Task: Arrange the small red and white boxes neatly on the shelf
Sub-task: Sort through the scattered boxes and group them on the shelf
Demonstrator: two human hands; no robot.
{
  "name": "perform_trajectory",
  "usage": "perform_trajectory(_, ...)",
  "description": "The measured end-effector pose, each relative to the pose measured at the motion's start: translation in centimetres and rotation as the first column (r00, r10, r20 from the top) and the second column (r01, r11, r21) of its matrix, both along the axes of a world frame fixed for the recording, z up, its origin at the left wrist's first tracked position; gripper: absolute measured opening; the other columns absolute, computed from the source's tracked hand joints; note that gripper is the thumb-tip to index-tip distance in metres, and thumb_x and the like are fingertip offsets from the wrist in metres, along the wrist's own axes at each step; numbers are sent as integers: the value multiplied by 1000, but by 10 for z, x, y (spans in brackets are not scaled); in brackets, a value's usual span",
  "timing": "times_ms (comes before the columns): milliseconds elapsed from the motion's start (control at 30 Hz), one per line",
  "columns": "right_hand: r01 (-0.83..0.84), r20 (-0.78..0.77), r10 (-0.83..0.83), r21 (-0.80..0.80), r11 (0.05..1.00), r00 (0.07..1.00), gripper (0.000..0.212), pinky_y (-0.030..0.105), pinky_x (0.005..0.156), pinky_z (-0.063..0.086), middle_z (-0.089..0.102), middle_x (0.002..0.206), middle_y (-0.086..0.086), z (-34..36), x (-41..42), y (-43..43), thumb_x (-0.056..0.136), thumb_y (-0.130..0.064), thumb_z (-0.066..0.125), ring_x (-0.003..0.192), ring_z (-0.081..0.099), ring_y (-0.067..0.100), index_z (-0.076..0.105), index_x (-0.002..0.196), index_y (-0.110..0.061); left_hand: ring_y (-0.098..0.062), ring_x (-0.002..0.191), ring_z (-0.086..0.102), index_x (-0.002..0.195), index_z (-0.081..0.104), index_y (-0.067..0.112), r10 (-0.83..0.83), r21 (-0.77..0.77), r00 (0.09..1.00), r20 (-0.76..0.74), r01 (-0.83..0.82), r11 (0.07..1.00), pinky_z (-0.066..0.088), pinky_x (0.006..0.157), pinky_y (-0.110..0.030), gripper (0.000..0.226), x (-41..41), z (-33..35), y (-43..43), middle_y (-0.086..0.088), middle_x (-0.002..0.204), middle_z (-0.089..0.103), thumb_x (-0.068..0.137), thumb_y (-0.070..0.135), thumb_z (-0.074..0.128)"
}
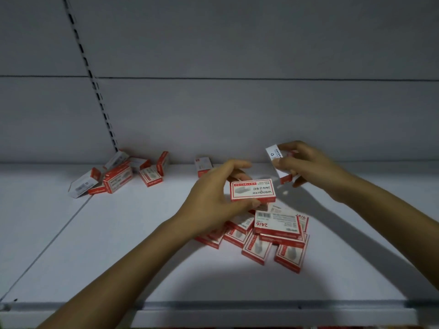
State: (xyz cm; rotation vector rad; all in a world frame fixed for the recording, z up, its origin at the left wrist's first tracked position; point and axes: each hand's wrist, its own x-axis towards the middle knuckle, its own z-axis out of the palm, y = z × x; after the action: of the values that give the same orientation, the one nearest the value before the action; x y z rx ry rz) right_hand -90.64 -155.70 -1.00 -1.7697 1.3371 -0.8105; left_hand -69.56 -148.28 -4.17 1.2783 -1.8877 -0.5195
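While left fingers (pixel 237 164) pinch a box (pixel 253 190) marked "24/6", right fingers (pixel 288 146) grip a white-faced box (pixel 276 160).

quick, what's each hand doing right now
Left hand: grips a red and white box, label side up.
Right hand: pinches another box, white side showing.

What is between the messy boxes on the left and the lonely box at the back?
Just bare shelf, seen in the head view, between the left heap and the lone box.
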Motion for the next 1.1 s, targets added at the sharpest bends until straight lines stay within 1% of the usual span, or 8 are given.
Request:
perform_trajectory(200, 88, 69, -82, -91, 992, 994, 43, 17, 51, 49, 66, 87, 2, -5, -46, -18, 87, -22, 66, 65, 66, 9, 51, 127, -13, -4, 100, 58, 118, 55, 33, -11, 90, 985, 172, -5, 996, 55, 82, -35, 42, -20, -16, -7, 21, 106, 60, 79, 41, 70)
perform_trajectory(300, 130, 51, -125, -131, 983, 991, 44, 13, 50, 48, 64, 98, 12, -10, -62, -33, 85, -24, 69, 77, 64, 15, 51, 124, -14, -2, 103, 53, 115, 59, 34, -9, 82, 974, 225, -9, 997, 52, 86, -34, 35, -20, -17, -8, 22, 109, 58, 82, 41, 68)
perform_trajectory(400, 164, -23, -171, -180, 970, 985, 43, 35, 73, 57, 64, 105, 8, -17, -73, -52, 80, -34, 71, 89, 65, 20, 53, 118, -24, 0, 111, 47, 112, 56, 44, 2, 79, 968, 251, -22, 997, 47, 94, -32, 34, -20, -18, -6, 26, 116, 50, 80, 49, 66)
perform_trajectory(467, 176, -63, -196, -236, 956, 979, 42, 40, 80, 55, 64, 104, 3, -15, -75, -62, 80, -37, 71, 90, 64, 20, 53, 116, -25, 1, 115, 47, 107, 54, 49, 6, 116, 973, 230, -33, 993, 47, 96, -34, 34, -21, -16, -6, 29, 123, 44, 75, 56, 63)
perform_trajectory(633, 111, -223, -202, -365, 924, 953, 42, 37, 81, 52, 60, 104, -5, -7, -60, -85, 79, -43, 68, 91, 61, 18, 51, 115, -28, -1, 88, 67, 108, 60, 36, -40, 220, 991, 128, 11, 975, 58, 75, -30, 27, -25, -13, -4, 22, 113, 60, 83, 45, 64)
perform_trajectory(800, -2, -567, -295, -464, 886, 769, 29, 33, 74, 42, 57, 110, 4, -27, -51, -107, 89, -42, 52, 95, 56, 25, 52, 111, -22, -4, 96, 64, 109, 59, 40, -28, 220, 990, 141, -3, 975, 57, 80, -32, 36, -22, -18, -5, 21, 115, 60, 79, 59, 59)
perform_trajectory(1000, 40, -551, -306, -443, 896, 777, 33, 35, 78, 40, 57, 113, 8, -27, -48, -109, 87, -37, 55, 101, 54, 29, 52, 115, -19, -2, 91, 66, 112, 58, 38, -50, 227, 988, 143, 17, 974, 57, 79, -30, 30, -20, -14, -8, 20, 111, 61, 84, 48, 63)
perform_trajectory(1100, 43, -496, -350, -529, 848, 794, 38, 36, 86, 39, 56, 119, 10, -26, -43, -100, 87, -34, 59, 108, 51, 30, 53, 121, -18, 0, 92, 65, 123, 49, 38, -59, 232, 984, 169, 18, 973, 56, 83, -26, 45, -19, -12, -8, 21, 115, 59, 82, 51, 63)
